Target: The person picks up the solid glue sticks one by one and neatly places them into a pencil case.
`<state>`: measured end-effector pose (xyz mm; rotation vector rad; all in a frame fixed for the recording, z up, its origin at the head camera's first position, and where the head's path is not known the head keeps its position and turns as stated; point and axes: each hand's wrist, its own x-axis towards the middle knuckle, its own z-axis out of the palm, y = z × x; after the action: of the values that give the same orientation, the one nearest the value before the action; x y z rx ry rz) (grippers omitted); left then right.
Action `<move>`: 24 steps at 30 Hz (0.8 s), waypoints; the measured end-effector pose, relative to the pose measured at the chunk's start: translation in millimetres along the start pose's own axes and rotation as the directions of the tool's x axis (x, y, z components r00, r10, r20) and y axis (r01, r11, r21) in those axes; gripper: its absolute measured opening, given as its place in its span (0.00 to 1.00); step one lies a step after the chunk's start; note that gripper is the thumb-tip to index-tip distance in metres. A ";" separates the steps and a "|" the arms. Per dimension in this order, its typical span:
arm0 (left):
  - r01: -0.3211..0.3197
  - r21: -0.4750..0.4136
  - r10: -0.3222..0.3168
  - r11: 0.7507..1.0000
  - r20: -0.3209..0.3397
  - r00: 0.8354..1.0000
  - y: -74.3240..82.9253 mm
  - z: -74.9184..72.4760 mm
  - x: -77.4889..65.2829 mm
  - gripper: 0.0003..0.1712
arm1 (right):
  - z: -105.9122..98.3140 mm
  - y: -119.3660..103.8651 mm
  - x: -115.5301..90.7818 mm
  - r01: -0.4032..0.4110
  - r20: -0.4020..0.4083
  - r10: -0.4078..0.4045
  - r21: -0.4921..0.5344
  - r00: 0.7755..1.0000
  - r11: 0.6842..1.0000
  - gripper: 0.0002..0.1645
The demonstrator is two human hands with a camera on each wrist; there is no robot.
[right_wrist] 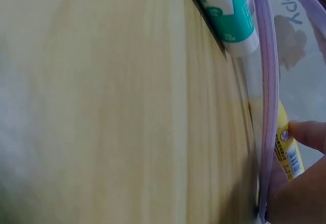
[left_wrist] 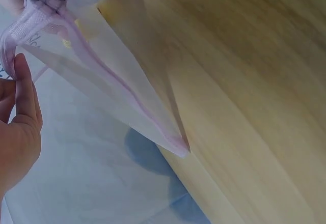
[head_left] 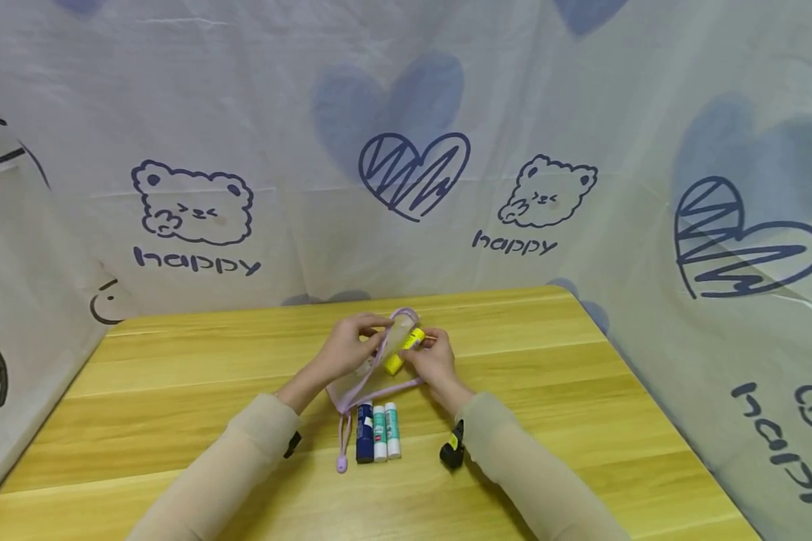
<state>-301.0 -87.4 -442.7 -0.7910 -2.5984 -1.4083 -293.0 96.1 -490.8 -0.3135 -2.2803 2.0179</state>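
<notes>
My left hand pinches the lilac-trimmed edge of a translucent zip pouch, lifting that side so the mouth gapes toward me. My right hand holds a yellow glue stick at the pouch's mouth, thumb pressed on its printed label in the right wrist view. The lilac zipper edge crosses in front of that stick there. Just in front of the pouch lie a navy glue stick and two white-and-green glue sticks, side by side. The fingers behind the yellow stick are partly hidden.
A lilac zipper pull cord hangs from the pouch's near corner onto the wooden table. Behind and beside the table hangs a white cloth with hearts and bear drawings. Small black devices sit at both wrists.
</notes>
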 end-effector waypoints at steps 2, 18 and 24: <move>0.023 -0.030 -0.023 0.999 -0.003 1.000 -0.6 -0.9 -0.5 0.16 | -0.7 0.1 0.9 -0.004 0.006 0.005 -0.018 1.000 1.000 0.38; 0.222 -0.208 -0.227 0.953 -0.002 0.974 -14.9 -10.8 0.2 0.21 | -0.2 2.5 13.6 0.006 0.047 -0.003 -0.051 0.999 0.999 0.32; 0.217 -0.165 -0.222 0.962 -0.010 0.975 -23.4 -16.3 0.1 0.21 | 1.8 0.5 16.3 0.016 0.036 -0.012 -0.108 0.999 0.994 0.34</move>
<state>-314.9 -110.7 -451.1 -0.5039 -2.6429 -1.6954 -309.2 97.8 -492.8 -0.2707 -2.4111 1.9128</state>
